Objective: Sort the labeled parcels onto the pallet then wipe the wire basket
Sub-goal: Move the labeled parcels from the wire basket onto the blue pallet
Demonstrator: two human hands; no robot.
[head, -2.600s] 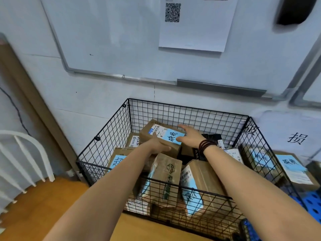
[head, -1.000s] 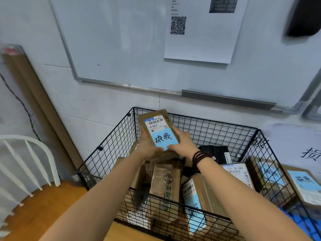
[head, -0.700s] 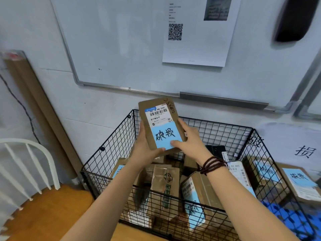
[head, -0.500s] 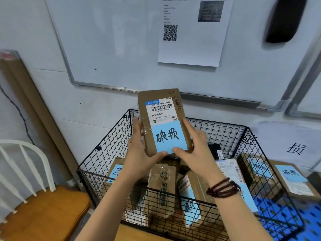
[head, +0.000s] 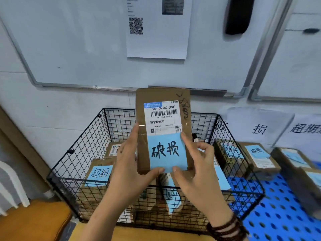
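One flat brown parcel stands upright, face-on, above the wire basket; its blue note reads 破损. The left hand grips its left edge and the right hand its right edge, both thumbs pinching the note's bottom. Best carry it two-handed over the basket's right rim and lay it label-up beside the matching parcels at the blue pallet's far edge, under the 破损 wall sign.

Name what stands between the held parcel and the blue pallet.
Head view: the wire basket's right wall, with the right hand gripping the parcel on that side; the blue pallet lies beyond the wall, carrying labeled boxes.
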